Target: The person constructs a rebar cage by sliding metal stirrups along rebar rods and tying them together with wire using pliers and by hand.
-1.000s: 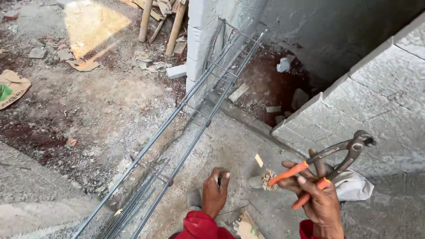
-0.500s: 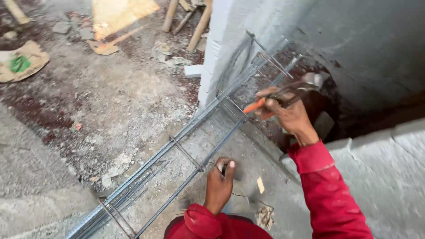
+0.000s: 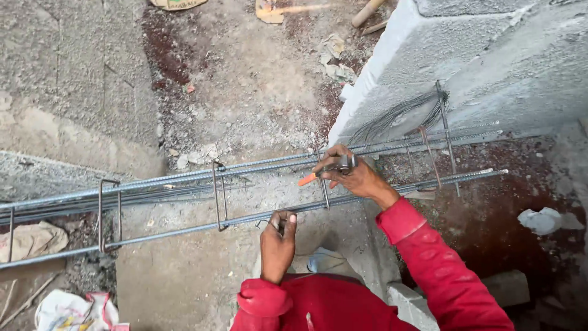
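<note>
A grey block wall (image 3: 465,67) rises ahead of me over the rough concrete floor (image 3: 184,270). Across the floor lies a long rebar cage (image 3: 184,230), its bars tied by square stirrups and its far end reaching the wall's foot. My right hand (image 3: 352,178) is closed around orange-handled pincers (image 3: 327,171), set against an upper bar beside a stirrup. My left hand (image 3: 277,245) pinches a thin tie wire (image 3: 267,223) just beneath the near bar, fingers curled shut.
</note>
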